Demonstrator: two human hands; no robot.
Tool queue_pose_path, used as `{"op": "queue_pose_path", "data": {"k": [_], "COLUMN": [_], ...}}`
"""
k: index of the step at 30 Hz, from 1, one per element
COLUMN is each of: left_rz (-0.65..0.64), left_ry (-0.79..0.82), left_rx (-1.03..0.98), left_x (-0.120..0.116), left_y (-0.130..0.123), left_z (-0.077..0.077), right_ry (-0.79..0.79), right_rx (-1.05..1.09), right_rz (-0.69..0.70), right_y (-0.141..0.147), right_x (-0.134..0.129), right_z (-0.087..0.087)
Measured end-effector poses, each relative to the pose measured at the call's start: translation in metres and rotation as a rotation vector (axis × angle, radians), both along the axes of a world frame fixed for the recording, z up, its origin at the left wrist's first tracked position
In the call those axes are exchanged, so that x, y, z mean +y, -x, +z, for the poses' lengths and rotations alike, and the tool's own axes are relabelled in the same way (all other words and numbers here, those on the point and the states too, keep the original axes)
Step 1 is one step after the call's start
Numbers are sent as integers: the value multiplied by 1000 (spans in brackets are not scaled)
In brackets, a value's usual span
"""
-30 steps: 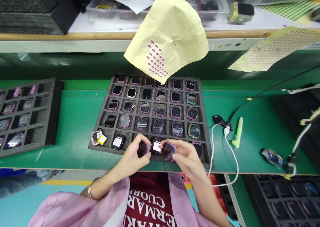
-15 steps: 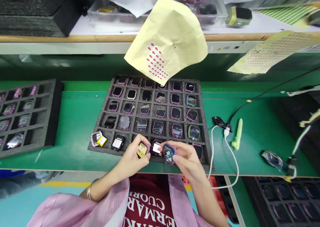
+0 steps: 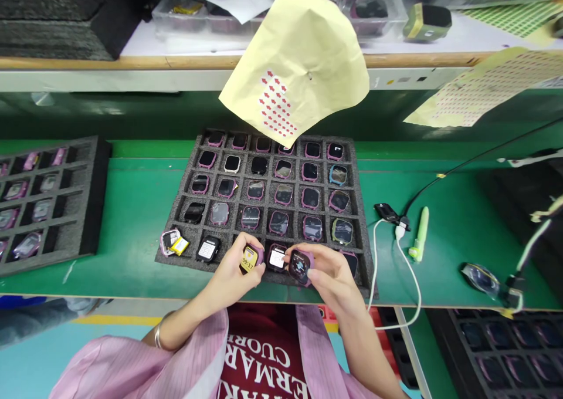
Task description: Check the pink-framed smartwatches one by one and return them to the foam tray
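Between the thumb and fingers of my left hand [image 3: 237, 267] is a purple smartwatch body with a lit yellow screen [image 3: 249, 259] reading 09:17. My right hand [image 3: 328, 270] pinches a second purple smartwatch with a dark lit face [image 3: 299, 267], tilted toward me. Both hands are over the near row of a grey foam tray [image 3: 263, 274], whose compartments hold several strapless watches, mostly purple. Between my hands a watch with a white label [image 3: 277, 257] lies in its compartment. Left of them sit a black watch with a white label [image 3: 207, 249] and an opened purple case with a yellow battery [image 3: 179, 246].
Another foam tray [image 3: 93, 211] stands at the left, and a third [image 3: 468, 352] at lower right. White cables [image 3: 417, 293], a light green pen-like tool [image 3: 422, 232] and a bagged item [image 3: 481, 280] lie to the right. Yellow paper with red arrows [image 3: 325, 88] hangs from the shelf edge.
My right hand has turned its watch, and the face now shows more squarely with a different-looking display. My left hand holds its yellow-screened watch almost unmoved. The view has shifted slightly.
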State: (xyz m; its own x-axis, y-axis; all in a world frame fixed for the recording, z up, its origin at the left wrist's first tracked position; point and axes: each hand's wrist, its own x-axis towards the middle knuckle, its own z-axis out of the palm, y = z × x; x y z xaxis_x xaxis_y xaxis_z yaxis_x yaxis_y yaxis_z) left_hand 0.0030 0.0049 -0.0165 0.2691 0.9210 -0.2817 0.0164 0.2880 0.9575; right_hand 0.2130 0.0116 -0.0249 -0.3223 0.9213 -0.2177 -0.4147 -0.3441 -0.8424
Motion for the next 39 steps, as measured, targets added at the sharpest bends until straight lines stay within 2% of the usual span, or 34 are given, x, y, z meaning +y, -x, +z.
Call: {"op": "queue_pose_path", "data": {"k": [6,11,15,24,29,33,39], "left_rz": [-17,3,-16,22,53,62,37], "left_ry": [-40,-63,-96,-42,-83,-59,-206], "left_rx": [17,-9,8,38,58,-62,-140], "left_x": [0,-1,-1,1,5,0,-17], "left_y": [0,0,-1,-1,-2,-1,7], "left_z": [1,5,6,-2,-7,-3,21], "right_ry": [-13,-17,-7,6,6,-40,-161], "right_rx": [-17,-9,-51,-61,-67,-15,82], "right_rz": [-37,9,-30,-17,-15,-21,24], "right_y": [0,-1,-1,-2,0,-2,-12], "right_x": [0,-2,-3,-1,2,-2,-17], "right_z": [3,5,6,1,-2,11,34]}}
